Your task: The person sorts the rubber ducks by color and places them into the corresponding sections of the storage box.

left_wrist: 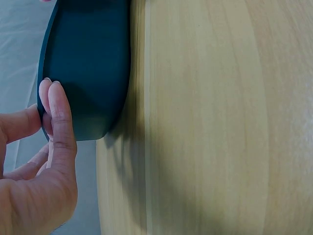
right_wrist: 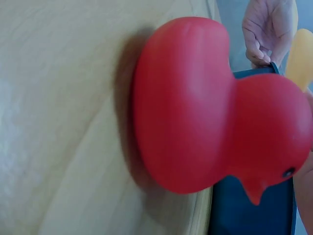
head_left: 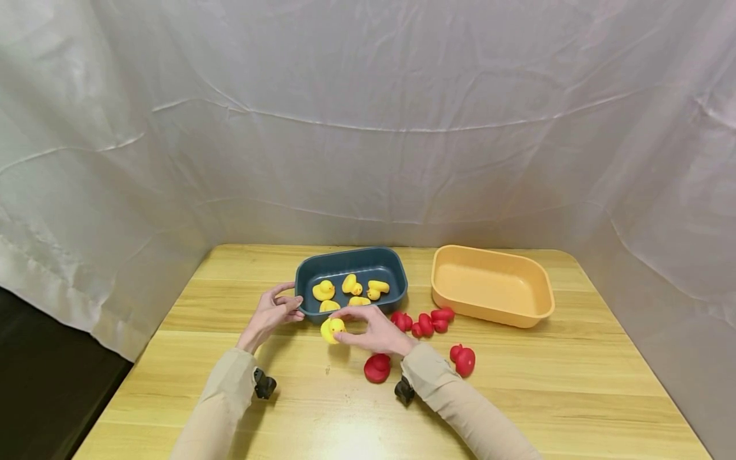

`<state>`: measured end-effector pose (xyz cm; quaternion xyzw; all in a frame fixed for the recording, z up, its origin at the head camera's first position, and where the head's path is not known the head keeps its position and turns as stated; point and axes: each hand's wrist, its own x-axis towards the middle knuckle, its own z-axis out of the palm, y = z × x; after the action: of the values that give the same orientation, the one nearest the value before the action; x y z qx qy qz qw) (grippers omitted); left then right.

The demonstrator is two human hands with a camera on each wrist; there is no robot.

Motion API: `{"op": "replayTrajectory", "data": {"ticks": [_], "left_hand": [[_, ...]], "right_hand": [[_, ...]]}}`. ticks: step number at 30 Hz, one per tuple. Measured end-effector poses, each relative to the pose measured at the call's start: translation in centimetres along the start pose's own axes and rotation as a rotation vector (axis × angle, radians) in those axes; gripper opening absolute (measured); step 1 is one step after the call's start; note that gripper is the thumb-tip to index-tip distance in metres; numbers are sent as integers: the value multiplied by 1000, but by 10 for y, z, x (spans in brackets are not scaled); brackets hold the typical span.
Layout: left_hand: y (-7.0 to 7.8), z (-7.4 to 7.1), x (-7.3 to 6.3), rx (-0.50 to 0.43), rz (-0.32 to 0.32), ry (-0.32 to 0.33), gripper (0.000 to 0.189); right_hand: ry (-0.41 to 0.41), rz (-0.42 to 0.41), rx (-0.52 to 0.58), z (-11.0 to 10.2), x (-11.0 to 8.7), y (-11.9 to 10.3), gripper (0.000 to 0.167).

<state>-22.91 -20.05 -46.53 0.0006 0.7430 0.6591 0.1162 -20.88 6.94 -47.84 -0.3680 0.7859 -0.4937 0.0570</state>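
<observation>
My right hand point(head_left: 374, 331) pinches a yellow rubber duck point(head_left: 332, 330) between thumb and fingers, just in front of the near wall of a dark blue tray point(head_left: 348, 255). Several more yellow ducks point(head_left: 324, 291) lie inside that tray. At the tray's left end, my left hand point(head_left: 273, 314) grips the rim; in the left wrist view its thumb and fingers point(left_wrist: 59, 115) sit on either side of the wall. Close below my right wrist, a red duck point(head_left: 377, 368) rests on the table, and a red duck point(right_wrist: 186, 107) fills much of the right wrist view.
An orange tray point(head_left: 489, 306) with a bare floor stands to the right of the blue one. Red ducks point(head_left: 425, 324) lie grouped between the trays' near sides, and another red duck point(head_left: 463, 360) is farther right. A pale curtain point(head_left: 368, 160) hangs behind the wooden table point(head_left: 575, 396).
</observation>
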Motion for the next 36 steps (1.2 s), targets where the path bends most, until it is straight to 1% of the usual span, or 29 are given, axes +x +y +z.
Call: {"op": "replayTrajectory", "data": {"ticks": [8, 11, 15, 19, 26, 32, 36], "left_hand": [[0, 0, 0, -2, -2, -1, 58], [0, 0, 0, -1, 0, -1, 58], [0, 0, 0, 4, 2, -3, 58], [1, -1, 0, 9, -2, -3, 59], [2, -1, -1, 12, -1, -5, 59], [2, -1, -1, 11, 0, -6, 60], [2, 0, -1, 15, 0, -5, 60]], "right_hand": [[97, 13, 99, -1, 0, -3, 33], [144, -3, 146, -2, 0, -3, 34], [213, -46, 195, -4, 3, -2, 33], [274, -52, 229, -8, 4, -3, 32], [367, -21, 228, -17, 8, -2, 33], [404, -27, 217, -27, 11, 1, 34], [421, -1, 191, -36, 13, 4, 33]]}}
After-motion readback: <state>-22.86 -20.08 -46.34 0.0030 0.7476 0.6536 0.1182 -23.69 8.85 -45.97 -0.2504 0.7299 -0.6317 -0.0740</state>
